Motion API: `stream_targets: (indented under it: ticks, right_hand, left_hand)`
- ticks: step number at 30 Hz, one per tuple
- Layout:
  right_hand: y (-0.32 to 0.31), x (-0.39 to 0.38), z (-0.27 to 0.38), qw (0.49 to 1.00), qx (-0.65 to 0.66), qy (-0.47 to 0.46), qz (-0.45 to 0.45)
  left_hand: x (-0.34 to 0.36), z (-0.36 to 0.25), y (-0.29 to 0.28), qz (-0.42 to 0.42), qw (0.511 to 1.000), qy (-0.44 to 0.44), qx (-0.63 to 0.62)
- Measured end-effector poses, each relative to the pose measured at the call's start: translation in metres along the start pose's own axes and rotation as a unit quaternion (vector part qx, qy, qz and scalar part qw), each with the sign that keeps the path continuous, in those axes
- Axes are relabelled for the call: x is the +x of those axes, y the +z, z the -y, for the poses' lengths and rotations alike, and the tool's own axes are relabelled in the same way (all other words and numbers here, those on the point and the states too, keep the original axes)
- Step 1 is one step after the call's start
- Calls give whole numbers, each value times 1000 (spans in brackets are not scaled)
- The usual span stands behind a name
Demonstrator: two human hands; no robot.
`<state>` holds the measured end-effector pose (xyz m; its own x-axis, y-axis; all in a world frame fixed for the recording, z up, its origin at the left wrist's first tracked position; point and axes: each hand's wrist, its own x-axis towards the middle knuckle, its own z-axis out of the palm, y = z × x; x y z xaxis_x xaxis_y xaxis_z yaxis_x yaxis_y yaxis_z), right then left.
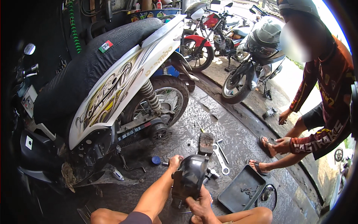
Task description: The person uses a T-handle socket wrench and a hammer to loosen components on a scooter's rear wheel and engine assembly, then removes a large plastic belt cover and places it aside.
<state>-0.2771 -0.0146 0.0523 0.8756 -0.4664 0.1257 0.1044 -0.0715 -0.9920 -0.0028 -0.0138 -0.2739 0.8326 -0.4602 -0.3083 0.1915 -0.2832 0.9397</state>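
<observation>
A black housing-like part (190, 175) is held upright between my hands at the lower middle. My left hand (175, 163) is closed on its upper left side. My right hand (201, 203) grips it low on the right. A metal tool (212, 173) shows just right of the part, partly hidden. Behind it lie a dark block (206, 143), a large silver wrench (221, 159) and a thinner tool (223, 151). A blue round cap (156, 160) lies to the left.
A white scooter (123, 74) stands on the left, rear wheel exposed. A grey tray (227, 198) of bolts sits at right. A person (328, 86) in sandals leans over at the right. More motorcycles (238, 82) stand behind.
</observation>
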Motion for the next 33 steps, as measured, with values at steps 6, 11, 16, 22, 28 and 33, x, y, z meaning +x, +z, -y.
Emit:
stream_targets:
  ticks: [6,11,16,22,28,33]
  right_hand:
    - [-19,32,-23,985,74,-30,-154]
    - [-30,38,-29,980,78,-28,-179]
    - [-18,31,-26,980,104,-41,-167]
    - [-15,11,-22,980,113,-29,-163]
    - [-20,-11,-24,985,82,-51,-146]
    - [-17,-23,-25,981,116,-48,-147]
  left_hand:
    - [-180,-19,-25,30,938,-254,-233]
    - [-303,-98,-17,-337,906,190,174]
    - [-269,-143,-31,-70,955,247,146]
    - [-274,-131,-28,-48,947,263,178]
    - [-293,-131,-27,-84,938,279,185]
    - [-283,-153,-36,-44,952,284,106]
